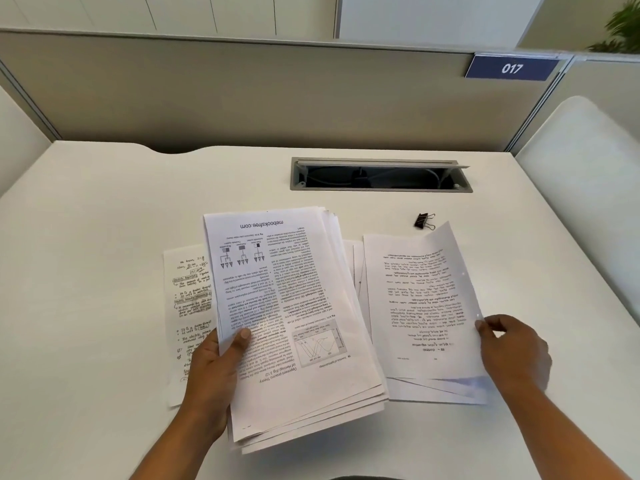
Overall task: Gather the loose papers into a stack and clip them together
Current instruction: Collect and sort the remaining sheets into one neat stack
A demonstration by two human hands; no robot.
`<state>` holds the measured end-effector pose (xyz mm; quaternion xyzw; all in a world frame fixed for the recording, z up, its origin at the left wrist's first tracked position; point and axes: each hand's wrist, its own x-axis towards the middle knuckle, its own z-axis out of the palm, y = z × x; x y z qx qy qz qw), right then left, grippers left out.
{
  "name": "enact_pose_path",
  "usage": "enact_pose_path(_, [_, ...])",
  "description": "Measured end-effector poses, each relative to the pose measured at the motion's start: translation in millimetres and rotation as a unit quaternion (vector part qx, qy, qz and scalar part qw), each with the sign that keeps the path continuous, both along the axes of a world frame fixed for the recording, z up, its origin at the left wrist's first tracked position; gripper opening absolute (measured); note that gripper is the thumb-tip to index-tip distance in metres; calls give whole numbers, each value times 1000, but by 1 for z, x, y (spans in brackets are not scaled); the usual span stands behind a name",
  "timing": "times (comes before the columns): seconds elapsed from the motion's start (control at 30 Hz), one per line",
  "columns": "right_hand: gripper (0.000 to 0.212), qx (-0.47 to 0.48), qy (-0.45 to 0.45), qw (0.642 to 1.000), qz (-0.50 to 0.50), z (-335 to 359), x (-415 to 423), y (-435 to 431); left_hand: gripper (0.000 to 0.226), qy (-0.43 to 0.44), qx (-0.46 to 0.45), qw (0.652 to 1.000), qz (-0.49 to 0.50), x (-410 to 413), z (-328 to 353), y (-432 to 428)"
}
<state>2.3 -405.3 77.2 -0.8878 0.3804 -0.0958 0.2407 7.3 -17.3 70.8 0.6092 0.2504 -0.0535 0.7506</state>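
Note:
My left hand (pixel 214 372) grips a fanned stack of printed papers (pixel 294 323) by its left edge, thumb on the top page, above the white desk. My right hand (pixel 512 348) pinches the right edge of a single printed sheet (pixel 422 299), lifted slightly over more loose sheets (pixel 433 389) lying on the desk. A handwritten page (pixel 188 306) lies flat under the stack's left side, partly hidden. A black binder clip (pixel 423 220) rests on the desk beyond the single sheet, untouched.
A grey cable tray opening (pixel 381 176) is set into the white desk (pixel 104 220) behind the papers. A beige partition wall (pixel 242 98) with a blue "017" sign (pixel 512 68) stands at the back. A white chair back (pixel 588 168) is at right.

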Motion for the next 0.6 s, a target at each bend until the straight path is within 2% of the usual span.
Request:
enact_pose_path(0.23, [21, 71, -101, 991, -51, 19, 1, -7, 21, -1, -8, 1000, 0, 0, 1, 3])
enact_pose_path(0.4, [21, 213, -206, 949, -109, 39, 0, 1, 19, -2, -8, 1000, -2, 1, 3, 3])
enact_pose_path(0.5, [23, 274, -214, 935, -72, 48, 0, 16, 19, 1, -20, 1000, -5, 2, 6, -1])
enact_pose_path(0.6, [19, 293, -194, 936, -6, 52, 0, 39, 18, 0, -22, 1000, -15, 4, 8, -7])
